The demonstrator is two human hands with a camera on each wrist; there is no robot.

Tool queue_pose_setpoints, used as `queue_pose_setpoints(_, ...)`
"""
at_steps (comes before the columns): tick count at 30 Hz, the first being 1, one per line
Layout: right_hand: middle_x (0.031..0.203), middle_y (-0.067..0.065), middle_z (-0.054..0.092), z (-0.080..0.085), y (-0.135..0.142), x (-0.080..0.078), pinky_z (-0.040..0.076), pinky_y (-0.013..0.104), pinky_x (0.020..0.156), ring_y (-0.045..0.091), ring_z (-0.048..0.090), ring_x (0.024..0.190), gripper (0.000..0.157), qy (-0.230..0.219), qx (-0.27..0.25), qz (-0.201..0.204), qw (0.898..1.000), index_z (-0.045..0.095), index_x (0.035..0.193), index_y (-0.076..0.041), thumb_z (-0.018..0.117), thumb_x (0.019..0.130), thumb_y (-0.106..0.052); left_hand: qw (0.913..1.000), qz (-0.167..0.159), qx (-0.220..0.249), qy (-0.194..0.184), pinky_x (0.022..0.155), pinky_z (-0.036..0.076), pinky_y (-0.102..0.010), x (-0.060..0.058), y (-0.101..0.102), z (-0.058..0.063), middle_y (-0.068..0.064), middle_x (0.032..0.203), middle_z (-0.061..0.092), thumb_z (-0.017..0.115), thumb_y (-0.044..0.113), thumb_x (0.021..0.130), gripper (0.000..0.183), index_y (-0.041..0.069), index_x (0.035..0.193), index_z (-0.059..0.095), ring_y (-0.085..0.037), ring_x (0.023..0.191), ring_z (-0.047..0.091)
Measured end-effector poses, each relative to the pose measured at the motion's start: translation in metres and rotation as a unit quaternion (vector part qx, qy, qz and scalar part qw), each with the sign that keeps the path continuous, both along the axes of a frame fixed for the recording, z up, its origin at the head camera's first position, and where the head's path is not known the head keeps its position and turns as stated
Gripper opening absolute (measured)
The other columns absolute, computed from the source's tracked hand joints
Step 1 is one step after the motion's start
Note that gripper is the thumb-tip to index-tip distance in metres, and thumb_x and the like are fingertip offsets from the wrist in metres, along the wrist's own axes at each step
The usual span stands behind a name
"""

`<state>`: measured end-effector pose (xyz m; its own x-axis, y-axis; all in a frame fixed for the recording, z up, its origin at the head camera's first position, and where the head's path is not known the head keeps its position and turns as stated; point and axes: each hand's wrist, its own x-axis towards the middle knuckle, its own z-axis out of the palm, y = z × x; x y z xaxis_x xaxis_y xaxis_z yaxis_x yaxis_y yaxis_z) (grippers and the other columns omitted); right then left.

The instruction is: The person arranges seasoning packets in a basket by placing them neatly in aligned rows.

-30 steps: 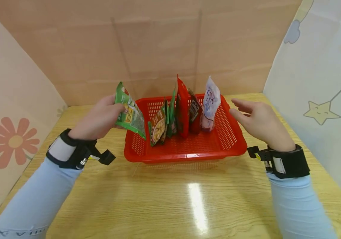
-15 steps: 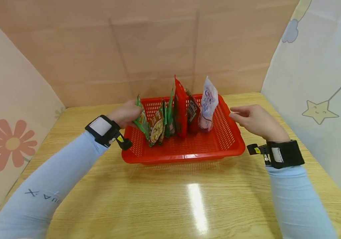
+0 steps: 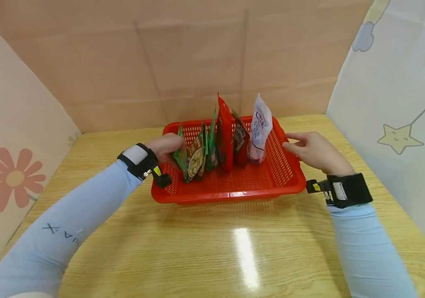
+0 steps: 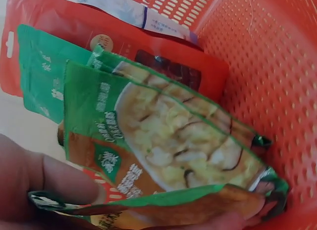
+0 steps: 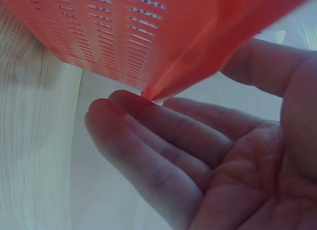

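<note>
My left hand (image 3: 167, 145) is inside the left end of a red plastic basket (image 3: 231, 195), holding a green food packet (image 3: 180, 157). In the left wrist view the packet (image 4: 198, 198) shows nearly edge-on between thumb and fingers, with most of its face hidden. Beside it stand brown-and-green soup packets (image 3: 196, 159), one behind another. At the basket's right end is my right hand (image 3: 320, 152), thumb and forefinger by the rim. The right wrist view shows its fingers (image 5: 163, 165) loosely extended below the rim; whether they touch it I cannot tell.
Further right in the basket stand a green pouch (image 3: 212, 145), a tall red pouch (image 3: 225, 134), a dark red Heinz pouch (image 3: 240, 138) and a white pouch (image 3: 260, 124). The basket rests on a wooden table (image 3: 197, 252) before a brown-papered wall (image 3: 194, 62).
My left hand has carried the green packet rightward and down into the basket's left end, beside the soup packets. My right hand has shifted slightly left, closer to the rim.
</note>
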<state>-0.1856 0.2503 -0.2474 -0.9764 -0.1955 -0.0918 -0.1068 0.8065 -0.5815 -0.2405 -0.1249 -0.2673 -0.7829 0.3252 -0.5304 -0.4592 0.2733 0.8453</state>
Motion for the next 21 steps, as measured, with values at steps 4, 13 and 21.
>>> queue_pose_setpoints(4, 0.114, 0.025, 0.058, 0.0009, 0.0004, 0.0003, 0.052, 0.043, 0.075, 0.033, 0.062, 0.094, 0.059, -0.005, -0.004, -0.003, 1.000, 0.037, 0.138, 0.001, 0.052, 0.093, -0.035, 0.9990, 0.020, 0.028, -0.027, 0.077, 0.043, -0.063, -0.0010, 0.0020, -0.0022, -0.020, 0.137, 0.031, 0.030, -0.005, 0.079, 0.049, -0.006, 0.128, 0.029, -0.042, 0.120, 0.038)
queue_pose_setpoints(13, 0.113, 0.024, 0.059, 0.0013, 0.0005, 0.0008, 0.052, 0.043, 0.075, 0.031, 0.063, 0.092, 0.059, -0.004, -0.004, -0.008, 1.000, 0.038, 0.137, 0.002, 0.052, 0.093, -0.036, 0.9956, 0.051, 0.071, -0.034, 0.074, 0.042, -0.066, -0.0001, 0.0045, -0.0074, -0.003, 0.140, 0.014, 0.030, -0.005, 0.078, 0.027, 0.015, 0.081, 0.013, -0.031, 0.128, 0.021)
queue_pose_setpoints(21, 0.111, 0.023, 0.060, 0.0015, -0.0001, 0.0007, 0.053, 0.042, 0.074, 0.030, 0.064, 0.090, 0.057, -0.007, -0.002, -0.007, 1.000, 0.040, 0.137, 0.000, 0.052, 0.093, -0.034, 0.9969, -0.014, 0.057, -0.053, 0.082, 0.038, -0.066, 0.0008, 0.0031, -0.0058, -0.014, 0.145, 0.016, 0.034, 0.010, 0.088, 0.059, 0.005, 0.142, 0.012, -0.045, 0.124, 0.028)
